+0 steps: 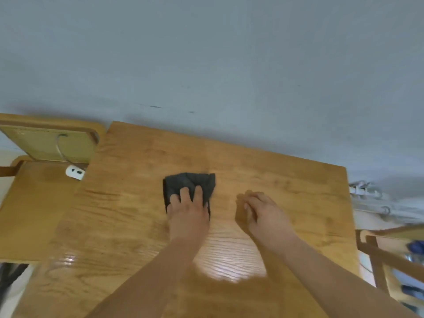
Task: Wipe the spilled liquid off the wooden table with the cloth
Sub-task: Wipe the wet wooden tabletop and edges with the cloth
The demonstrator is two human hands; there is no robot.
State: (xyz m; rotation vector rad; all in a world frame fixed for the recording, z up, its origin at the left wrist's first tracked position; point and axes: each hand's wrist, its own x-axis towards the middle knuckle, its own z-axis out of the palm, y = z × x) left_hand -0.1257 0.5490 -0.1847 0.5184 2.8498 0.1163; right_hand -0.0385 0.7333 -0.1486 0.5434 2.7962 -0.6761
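Head view: left hand (188, 212) flat on dark cloth (189, 182), wooden table (298, 180).
Left fingers (185, 194) lay straight, pressing the crumpled cloth, which lay under and just beyond them. Right hand (261, 212) sat just right of it, fingers loosely curled, holding nothing.

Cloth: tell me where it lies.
In the head view, the dark cloth lies on the wooden table under the left hand, left of the right hand.

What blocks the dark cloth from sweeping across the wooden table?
Nothing visible. The left hand presses the crumpled dark grey cloth on the glossy wooden table; the right hand is beside it, apart.
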